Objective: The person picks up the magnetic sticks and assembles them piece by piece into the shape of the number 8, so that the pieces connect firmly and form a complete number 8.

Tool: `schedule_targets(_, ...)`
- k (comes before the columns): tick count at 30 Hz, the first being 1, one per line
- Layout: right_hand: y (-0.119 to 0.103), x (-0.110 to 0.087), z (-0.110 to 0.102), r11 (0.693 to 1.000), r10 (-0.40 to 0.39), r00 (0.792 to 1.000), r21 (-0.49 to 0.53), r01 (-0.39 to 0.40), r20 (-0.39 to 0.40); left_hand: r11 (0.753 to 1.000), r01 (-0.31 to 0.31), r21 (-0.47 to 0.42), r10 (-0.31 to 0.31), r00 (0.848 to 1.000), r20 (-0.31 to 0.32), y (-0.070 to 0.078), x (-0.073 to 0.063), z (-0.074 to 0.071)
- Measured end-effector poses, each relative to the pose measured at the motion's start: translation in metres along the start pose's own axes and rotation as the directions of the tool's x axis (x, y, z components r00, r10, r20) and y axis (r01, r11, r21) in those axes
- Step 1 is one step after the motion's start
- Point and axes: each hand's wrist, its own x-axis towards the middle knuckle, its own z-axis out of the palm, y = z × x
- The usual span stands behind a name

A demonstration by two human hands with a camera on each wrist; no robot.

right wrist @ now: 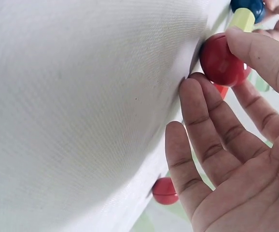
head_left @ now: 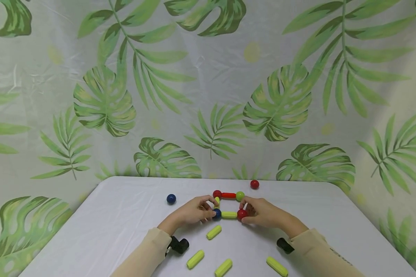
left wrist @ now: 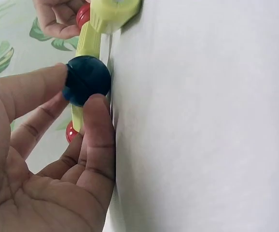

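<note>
Ball [head_left: 217,214], blue, pinched in my left hand [head_left: 195,210]; yellow stick [head_left: 229,215] between my hands; red ball [head_left: 242,214] pinched in my right hand [head_left: 263,212]. All look light and hard, the balls slippery: best held round their sides.

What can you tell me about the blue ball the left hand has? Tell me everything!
The blue ball is dark, round and shiny, maybe plastic or painted wood, with a thin line across it. The left hand pinches it right by the white table. One yellow-green stick runs from it to a red ball; another stick reaches back behind it.
</note>
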Motion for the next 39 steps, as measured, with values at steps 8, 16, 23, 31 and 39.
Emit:
schedule_targets(8,-0.001,-0.002,-0.001,1.0,0.001,1.0,0.009,-0.001,0.009,0.998,0.031,0.052,-0.03,0.999,-0.02,0.006,0.005,-0.004)
schedule_targets(16,-0.005,-0.005,-0.008,0.999,-0.007,1.0,-0.036,0.006,-0.016,0.996,0.036,0.079,-0.034,0.999,-0.02,0.007,0.013,-0.004)
schedule_targets(23,-0.017,-0.009,-0.014,0.989,-0.09,0.994,-0.123,0.082,-0.054,0.998,0.03,0.057,-0.03,1.0,-0.003,0.004,0.017,-0.005)
schedule_targets(31,-0.051,-0.018,-0.006,0.984,-0.146,0.986,-0.093,0.153,0.081,0.999,0.024,0.035,-0.024,1.0,0.01,0.002,0.018,-0.006)
schedule_targets(39,-0.087,-0.029,0.017,0.981,-0.117,0.963,-0.12,0.15,0.243,0.999,0.025,0.027,-0.025,1.0,0.003,0.003,0.017,-0.005)
